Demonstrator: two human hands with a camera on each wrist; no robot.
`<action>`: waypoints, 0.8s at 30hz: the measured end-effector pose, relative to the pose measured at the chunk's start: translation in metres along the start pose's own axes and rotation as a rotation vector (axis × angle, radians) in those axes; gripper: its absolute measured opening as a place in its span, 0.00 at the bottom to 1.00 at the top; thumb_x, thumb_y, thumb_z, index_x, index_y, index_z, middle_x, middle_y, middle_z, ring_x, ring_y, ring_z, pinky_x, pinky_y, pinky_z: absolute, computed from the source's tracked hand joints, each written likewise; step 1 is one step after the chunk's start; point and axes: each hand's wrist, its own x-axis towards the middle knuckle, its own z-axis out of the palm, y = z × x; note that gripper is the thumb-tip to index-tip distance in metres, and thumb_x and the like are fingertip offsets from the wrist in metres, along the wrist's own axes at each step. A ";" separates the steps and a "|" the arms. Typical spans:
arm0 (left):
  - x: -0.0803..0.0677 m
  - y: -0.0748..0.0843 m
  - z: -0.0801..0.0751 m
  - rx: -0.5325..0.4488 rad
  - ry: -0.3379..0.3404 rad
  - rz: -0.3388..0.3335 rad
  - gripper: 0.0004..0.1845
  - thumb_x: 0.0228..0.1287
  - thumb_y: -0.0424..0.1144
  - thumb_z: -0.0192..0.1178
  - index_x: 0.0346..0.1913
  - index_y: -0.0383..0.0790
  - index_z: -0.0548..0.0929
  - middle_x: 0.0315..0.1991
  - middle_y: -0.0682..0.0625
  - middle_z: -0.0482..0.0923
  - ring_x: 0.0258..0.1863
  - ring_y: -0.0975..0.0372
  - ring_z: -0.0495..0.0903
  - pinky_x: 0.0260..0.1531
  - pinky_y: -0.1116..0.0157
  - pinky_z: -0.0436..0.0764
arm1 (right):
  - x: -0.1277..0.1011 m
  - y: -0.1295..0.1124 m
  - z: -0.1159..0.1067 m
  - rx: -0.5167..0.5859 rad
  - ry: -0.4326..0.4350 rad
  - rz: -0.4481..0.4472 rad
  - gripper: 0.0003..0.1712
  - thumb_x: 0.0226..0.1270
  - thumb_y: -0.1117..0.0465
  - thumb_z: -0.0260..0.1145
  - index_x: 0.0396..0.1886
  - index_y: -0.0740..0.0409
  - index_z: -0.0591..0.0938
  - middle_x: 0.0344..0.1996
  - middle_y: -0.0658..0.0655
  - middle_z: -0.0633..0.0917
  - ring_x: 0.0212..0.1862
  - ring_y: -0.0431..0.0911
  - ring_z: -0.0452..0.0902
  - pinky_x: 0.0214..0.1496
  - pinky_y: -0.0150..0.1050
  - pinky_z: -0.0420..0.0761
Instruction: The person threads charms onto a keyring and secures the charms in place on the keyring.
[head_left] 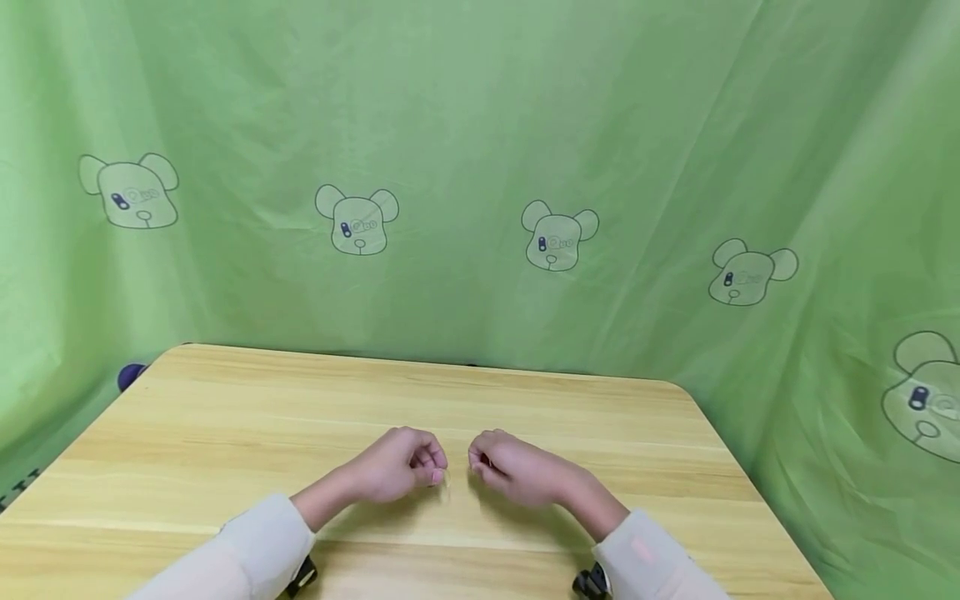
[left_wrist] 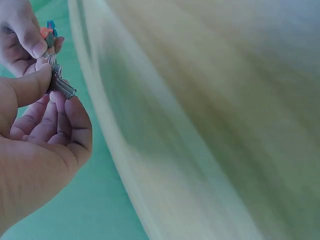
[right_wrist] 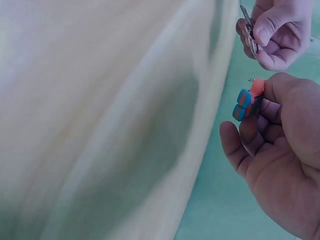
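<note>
Now | left hand [left_wrist: 35, 135] pinches probably a key [left_wrist: 61, 84] | right hand [right_wrist: 280, 160] pinches charm [right_wrist: 247, 100]

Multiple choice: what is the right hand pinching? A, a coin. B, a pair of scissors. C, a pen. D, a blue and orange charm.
D: in the right wrist view the right hand pinches a small blue and orange charm at its fingertips, while the left hand holds a metal key apart from it.

Two hands, left [head_left: 397, 467] and right [head_left: 517, 471]; one table [head_left: 225, 425]; one key [left_wrist: 60, 82]; one charm [right_wrist: 247, 100]; five printed bear heads [head_left: 356, 218].
</note>
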 end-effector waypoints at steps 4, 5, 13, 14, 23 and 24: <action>0.003 0.002 -0.005 -0.054 0.034 -0.001 0.03 0.68 0.30 0.66 0.42 0.34 0.83 0.31 0.52 0.81 0.32 0.62 0.79 0.30 0.68 0.79 | 0.001 -0.001 -0.006 0.040 0.074 0.010 0.05 0.80 0.64 0.56 0.40 0.53 0.76 0.35 0.45 0.74 0.41 0.40 0.70 0.46 0.35 0.77; 0.004 0.002 -0.007 -0.070 0.043 -0.003 0.04 0.68 0.30 0.66 0.42 0.34 0.83 0.31 0.52 0.81 0.32 0.62 0.79 0.30 0.69 0.79 | 0.002 -0.001 -0.007 0.050 0.095 0.009 0.04 0.79 0.65 0.56 0.41 0.55 0.77 0.35 0.45 0.75 0.40 0.40 0.70 0.45 0.35 0.78; 0.010 0.011 -0.017 -0.171 0.116 -0.024 0.06 0.68 0.29 0.66 0.44 0.30 0.83 0.32 0.49 0.81 0.33 0.61 0.79 0.31 0.69 0.80 | 0.006 0.000 -0.017 0.151 0.220 0.009 0.05 0.81 0.65 0.56 0.43 0.60 0.78 0.33 0.47 0.76 0.36 0.38 0.73 0.39 0.34 0.78; 0.010 0.012 -0.017 -0.179 0.121 -0.027 0.07 0.68 0.30 0.66 0.44 0.29 0.83 0.32 0.48 0.81 0.33 0.61 0.79 0.31 0.69 0.80 | 0.006 0.000 -0.018 0.152 0.235 0.008 0.05 0.81 0.64 0.56 0.43 0.60 0.78 0.33 0.47 0.76 0.36 0.39 0.72 0.39 0.34 0.78; 0.011 0.017 -0.020 -0.259 0.168 -0.049 0.08 0.70 0.30 0.64 0.48 0.28 0.82 0.35 0.46 0.82 0.39 0.52 0.83 0.36 0.67 0.82 | 0.010 -0.004 -0.019 0.179 0.382 -0.017 0.05 0.80 0.65 0.56 0.40 0.57 0.76 0.32 0.48 0.75 0.36 0.40 0.73 0.39 0.35 0.77; 0.012 0.018 -0.019 -0.261 0.179 -0.051 0.08 0.70 0.30 0.64 0.47 0.29 0.82 0.35 0.47 0.82 0.39 0.52 0.83 0.35 0.67 0.81 | 0.011 -0.004 -0.019 0.183 0.399 -0.018 0.05 0.80 0.65 0.55 0.40 0.58 0.76 0.32 0.49 0.75 0.36 0.40 0.73 0.39 0.35 0.77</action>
